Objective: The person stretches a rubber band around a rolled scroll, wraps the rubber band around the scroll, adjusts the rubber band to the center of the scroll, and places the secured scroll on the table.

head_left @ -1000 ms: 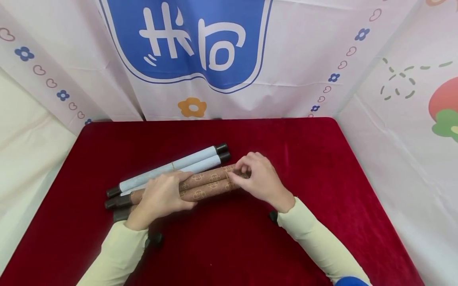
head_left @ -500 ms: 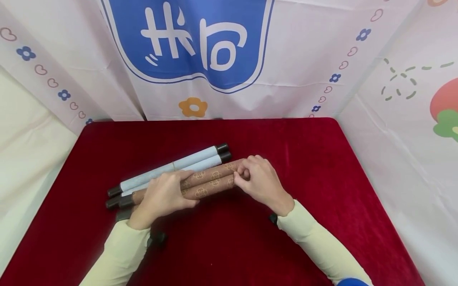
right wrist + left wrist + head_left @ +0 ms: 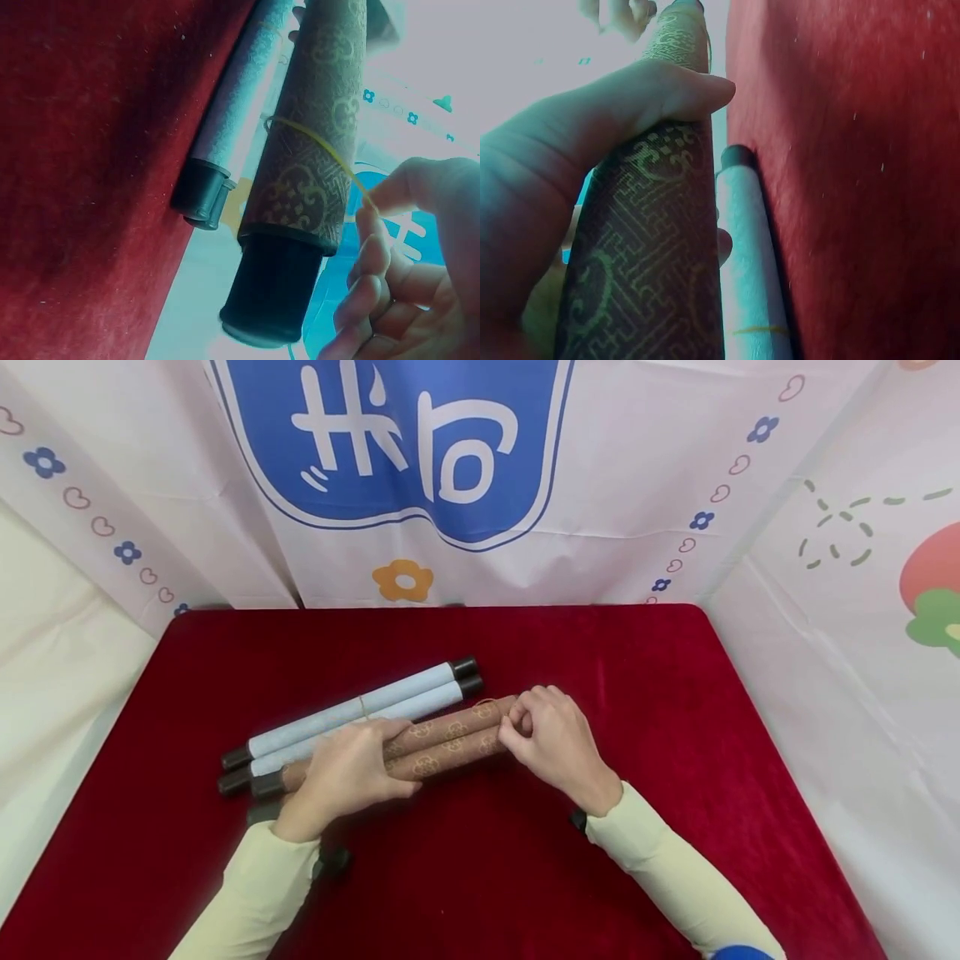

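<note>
Two brown patterned scrolls (image 3: 454, 728) with dark end caps lie side by side across my hands in the head view. My left hand (image 3: 347, 768) grips them near the middle, its thumb over one roll in the left wrist view. At their right end, my right hand (image 3: 557, 739) pinches a thin yellow rubber band (image 3: 321, 142) between thumb and index finger. The band stretches away from the brown roll, a short way above its black end cap (image 3: 270, 289). Its far side is hidden behind the roll.
Just behind the brown pair, two pale blue scrolls (image 3: 397, 698) with black caps lie on the red cloth-covered table (image 3: 600, 877), with a thin band around them. A printed white curtain (image 3: 615, 468) hangs along the table's back edge.
My right hand has shifted slightly right, drawing the rubber band along toward the scrolls' right end. The brown scrolls and my left hand have moved a little right too.
</note>
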`<state>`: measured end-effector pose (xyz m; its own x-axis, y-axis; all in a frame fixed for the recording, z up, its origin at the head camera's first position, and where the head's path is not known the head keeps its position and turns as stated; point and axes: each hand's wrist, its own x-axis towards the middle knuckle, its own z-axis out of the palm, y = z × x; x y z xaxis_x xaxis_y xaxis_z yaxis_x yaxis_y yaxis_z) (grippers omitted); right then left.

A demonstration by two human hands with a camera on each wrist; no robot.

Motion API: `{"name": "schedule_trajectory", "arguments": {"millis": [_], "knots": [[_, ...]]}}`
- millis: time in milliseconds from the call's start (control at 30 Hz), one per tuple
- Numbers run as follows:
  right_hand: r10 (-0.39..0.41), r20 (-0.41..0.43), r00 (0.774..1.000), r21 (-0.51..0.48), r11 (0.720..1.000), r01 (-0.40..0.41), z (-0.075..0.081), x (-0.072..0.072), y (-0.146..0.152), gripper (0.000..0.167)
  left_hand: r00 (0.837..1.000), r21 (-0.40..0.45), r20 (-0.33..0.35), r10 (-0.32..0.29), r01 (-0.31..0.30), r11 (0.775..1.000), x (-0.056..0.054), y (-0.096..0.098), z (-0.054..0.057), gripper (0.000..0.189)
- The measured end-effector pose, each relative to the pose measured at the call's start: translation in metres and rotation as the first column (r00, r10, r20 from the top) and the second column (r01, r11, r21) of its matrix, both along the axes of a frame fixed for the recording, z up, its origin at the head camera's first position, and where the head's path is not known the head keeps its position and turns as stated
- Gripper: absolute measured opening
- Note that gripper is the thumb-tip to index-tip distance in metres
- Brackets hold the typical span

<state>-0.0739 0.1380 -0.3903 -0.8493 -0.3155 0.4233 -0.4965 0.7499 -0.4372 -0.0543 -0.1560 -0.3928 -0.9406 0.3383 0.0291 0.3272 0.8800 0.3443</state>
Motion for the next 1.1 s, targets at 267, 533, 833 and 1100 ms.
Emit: {"name": "schedule_trajectory", "arguments": {"millis": [267,533,833,1100], "knots": [[-0.053,0.113,0.992,-0.014,0.998,0.055,0.002,-0.006,-0.006,0.007,1.000,-0.016,0.016,-0.005,0.006,1.000,0.003,0.010,0.000,0.081],[0.069,0.365,0.928,-0.285,0.958,0.041,0.006,0.000,-0.007,0.010,0.998,-0.027,0.062,0.008,-0.007,1.000,0.000,0.008,-0.009,0.084],[0.164,0.416,0.895,-0.443,0.895,0.042,0.010,0.003,-0.010,0.011,0.993,-0.002,0.122,0.007,-0.007,1.000,-0.002,0.014,-0.019,0.087],[0.129,0.377,0.917,-0.457,0.887,0.063,0.013,0.002,-0.015,0.009,0.988,-0.008,0.151,-0.004,0.005,1.000,-0.002,0.019,-0.024,0.083]]}}
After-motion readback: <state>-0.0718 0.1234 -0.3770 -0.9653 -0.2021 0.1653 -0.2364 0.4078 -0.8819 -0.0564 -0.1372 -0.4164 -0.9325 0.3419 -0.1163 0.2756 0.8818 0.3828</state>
